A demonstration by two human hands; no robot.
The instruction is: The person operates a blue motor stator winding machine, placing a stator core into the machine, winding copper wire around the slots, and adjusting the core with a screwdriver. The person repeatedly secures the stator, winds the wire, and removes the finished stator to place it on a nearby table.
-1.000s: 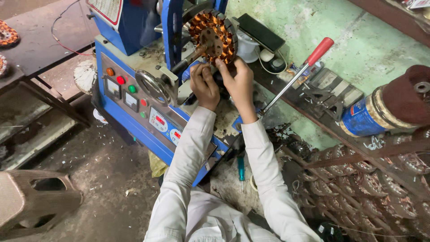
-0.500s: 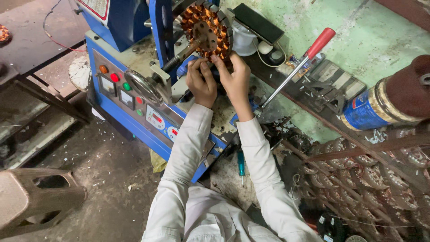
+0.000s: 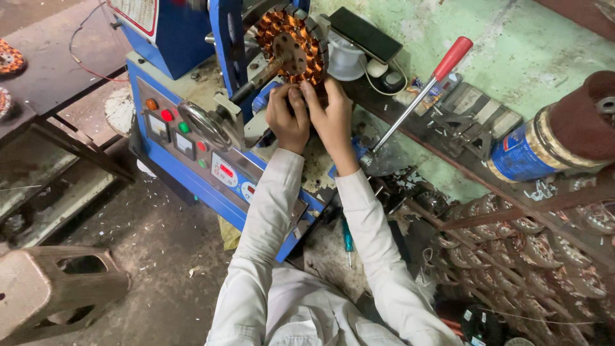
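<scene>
Working right up against the copper-wound stator (image 3: pixel 291 45) here, which sits mounted on the shaft of a blue winding machine (image 3: pixel 192 96), up near the top of the view. Both hands are bunched together at its lower edge: the left hand (image 3: pixel 287 118) has its fingers curled in tight against the bottom of the windings, and the right hand (image 3: pixel 330 118) sits just beside it, touching it, with fingers pinched narrow on the same spot. Can't really tell what's between the fingertips, too small, could be a wire end but I won't swear to it. White sleeves run down from both wrists toward the bottom of the frame. The machine's front panel (image 3: pixel 192 144) slopes toward the person and has a few round coloured buttons and small displays on it, plus a metal handwheel (image 3: pixel 205 125) just left of the left hand. A long lever with a red handle (image 3: pixel 451 57) sticks up at an angle to the right of the hands. Further right there's a big spool (image 3: pixel 564 134) lying on its side, and below it a pile of more wound stators (image 3: pixel 532 250). A teal screwdriver (image 3: pixel 347 240) lies between the forearms, and a brown plastic stool (image 3: pixel 54 288) stands on the floor, lower left.
</scene>
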